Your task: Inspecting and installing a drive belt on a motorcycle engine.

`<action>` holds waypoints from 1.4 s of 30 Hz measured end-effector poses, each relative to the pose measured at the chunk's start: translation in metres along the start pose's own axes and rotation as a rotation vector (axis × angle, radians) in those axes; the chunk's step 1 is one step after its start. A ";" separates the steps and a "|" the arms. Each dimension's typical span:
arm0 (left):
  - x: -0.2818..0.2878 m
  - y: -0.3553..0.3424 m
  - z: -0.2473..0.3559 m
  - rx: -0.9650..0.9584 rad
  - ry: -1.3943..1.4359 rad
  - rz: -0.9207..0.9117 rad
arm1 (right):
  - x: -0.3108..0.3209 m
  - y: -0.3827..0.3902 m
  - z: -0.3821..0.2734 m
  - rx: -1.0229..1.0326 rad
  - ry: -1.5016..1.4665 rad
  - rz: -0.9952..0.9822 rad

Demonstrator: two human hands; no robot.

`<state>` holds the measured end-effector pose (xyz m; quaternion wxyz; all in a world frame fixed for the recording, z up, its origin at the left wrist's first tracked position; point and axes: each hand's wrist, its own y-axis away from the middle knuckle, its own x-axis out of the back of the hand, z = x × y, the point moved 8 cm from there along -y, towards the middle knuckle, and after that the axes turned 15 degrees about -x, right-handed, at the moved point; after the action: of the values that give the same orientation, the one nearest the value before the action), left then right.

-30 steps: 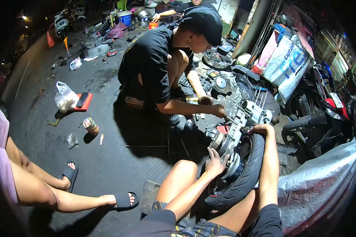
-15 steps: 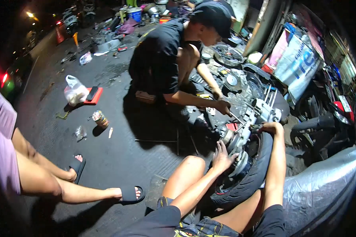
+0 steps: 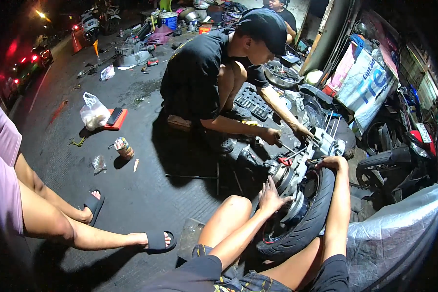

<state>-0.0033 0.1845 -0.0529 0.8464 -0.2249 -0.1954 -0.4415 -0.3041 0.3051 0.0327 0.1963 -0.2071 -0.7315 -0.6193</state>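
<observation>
Between my legs stands a black-tyred wheel (image 3: 312, 226), joined to a long grey metal engine casing (image 3: 301, 168) that reaches away from me. My left hand (image 3: 271, 198) rests with fingers stretched out against the round metal housing (image 3: 293, 207) on the wheel's left side. Over the top of the tyre comes my right arm, and my right hand (image 3: 334, 163) curls its fingers onto the casing's edge; its fingertips are partly hidden. Facing the casing, a crouching co-worker holds a metal rod-like tool (image 3: 286, 147) in one hand (image 3: 271, 136) and touches the casing's far part with the other (image 3: 304, 133).
A silvery sheet (image 3: 394, 233) covers something at my right. Another person's sandalled foot (image 3: 158, 241) is at my left. Beyond lie a can (image 3: 124, 148), a plastic bag (image 3: 93, 113) and a socket tray (image 3: 253, 103). A parked motorcycle (image 3: 399, 155) stands to the right.
The co-worker's far hand has left the tool and moved right onto the casing; the head has lifted slightly. A seated person now shows at the back. My hands stay almost in place.
</observation>
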 end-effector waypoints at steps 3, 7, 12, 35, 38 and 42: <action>-0.003 -0.002 -0.007 0.059 -0.032 -0.022 | -0.007 0.023 -0.014 0.075 0.125 0.062; -0.002 -0.002 -0.009 0.097 0.049 -0.026 | -0.003 0.013 -0.012 0.078 0.005 0.094; 0.005 -0.003 -0.009 0.085 0.080 -0.008 | 0.001 -0.030 0.007 0.035 0.075 -0.024; -0.005 -0.013 -0.019 0.179 0.122 -0.135 | 0.036 -0.089 0.045 0.338 -0.092 -0.260; -0.003 -0.012 -0.020 0.203 0.103 -0.143 | 0.039 -0.078 0.035 0.625 -0.148 -0.359; -0.002 -0.011 -0.017 0.193 0.096 -0.141 | 0.037 -0.081 0.045 0.293 -0.126 -0.218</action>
<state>-0.0112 0.1702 -0.0656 0.8392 -0.1067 -0.2117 -0.4894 -0.3808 0.3395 -0.0207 0.1100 -0.1345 -0.8428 -0.5094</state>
